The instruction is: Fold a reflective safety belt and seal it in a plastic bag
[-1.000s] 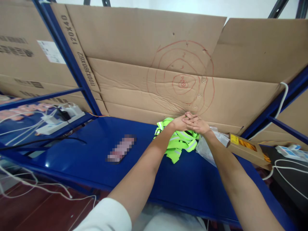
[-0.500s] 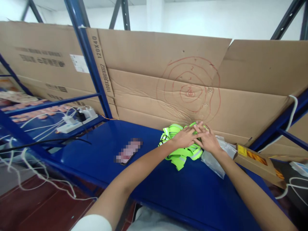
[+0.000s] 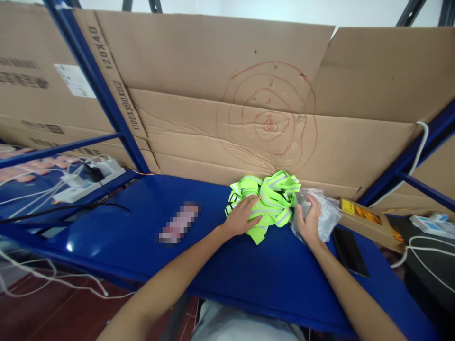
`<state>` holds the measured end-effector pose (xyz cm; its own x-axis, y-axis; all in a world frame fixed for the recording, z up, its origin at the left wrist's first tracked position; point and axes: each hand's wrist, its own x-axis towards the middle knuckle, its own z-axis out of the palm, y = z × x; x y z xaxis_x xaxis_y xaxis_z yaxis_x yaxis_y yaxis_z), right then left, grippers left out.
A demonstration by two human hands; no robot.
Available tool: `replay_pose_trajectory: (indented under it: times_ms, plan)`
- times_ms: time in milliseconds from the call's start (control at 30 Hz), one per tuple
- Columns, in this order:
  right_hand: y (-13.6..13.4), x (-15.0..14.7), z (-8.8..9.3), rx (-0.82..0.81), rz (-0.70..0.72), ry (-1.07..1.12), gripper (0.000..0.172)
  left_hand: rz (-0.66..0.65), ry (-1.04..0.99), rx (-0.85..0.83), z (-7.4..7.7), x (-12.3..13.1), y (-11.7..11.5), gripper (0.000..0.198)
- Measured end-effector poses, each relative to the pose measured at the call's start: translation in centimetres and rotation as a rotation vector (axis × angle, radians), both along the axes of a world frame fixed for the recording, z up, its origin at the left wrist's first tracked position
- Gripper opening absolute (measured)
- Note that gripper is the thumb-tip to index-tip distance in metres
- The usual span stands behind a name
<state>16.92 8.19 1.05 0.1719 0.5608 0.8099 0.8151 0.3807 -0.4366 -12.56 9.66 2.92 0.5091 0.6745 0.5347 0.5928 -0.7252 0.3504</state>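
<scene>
A crumpled neon-yellow reflective vest [image 3: 268, 196] lies on the blue shelf [image 3: 149, 213] against the cardboard backing. My left hand [image 3: 242, 215] rests on the vest's left side, fingers spread flat over the fabric. My right hand [image 3: 309, 219] lies open on a clear plastic bag [image 3: 325, 215] just right of the vest, fingers stretched out. Neither hand is closed around anything.
A blurred flat object [image 3: 178, 221] lies left of the vest. A brown carton [image 3: 368, 222] and a dark flat slab [image 3: 350, 251] sit to the right. A power strip [image 3: 88, 180] with white cables is at far left. Cardboard with red rings [image 3: 270, 123] stands behind.
My hands were clasped together above the vest; they have parted and come down, the left onto the vest, the right onto the plastic bag.
</scene>
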Motion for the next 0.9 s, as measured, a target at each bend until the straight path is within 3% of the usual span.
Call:
replay_pose_trajectory:
  times_ms: [233,467,633,733,833,900]
  plan:
    - [-1.8,0.0,0.8,-0.011,0.108,-0.149,0.027,-0.012,-0.033,-0.069,0.3,-0.4,0.3,0.056]
    - [-2.3,0.0,1.1,0.007,0.174,-0.427,0.021,-0.002,-0.04,-0.101,-0.1,-0.6,0.7,0.048]
    - [-2.6,-0.3,2.4,0.022,0.197,-0.594,0.018,-0.022,-0.004,-0.121,0.7,-1.1,0.5,0.046]
    - [-3.1,-1.0,3.2,0.044,0.224,-0.637,0.017,-0.073,0.05,-0.126,1.5,-1.2,-0.4,0.055]
    - [-3.7,-2.1,3.6,0.032,0.265,-0.636,0.017,-0.126,0.145,-0.144,2.0,-0.9,-1.4,0.082]
    - [-4.0,-2.9,3.5,-0.014,0.306,-0.64,0.023,-0.137,0.223,-0.174,1.9,-0.5,-1.9,0.089]
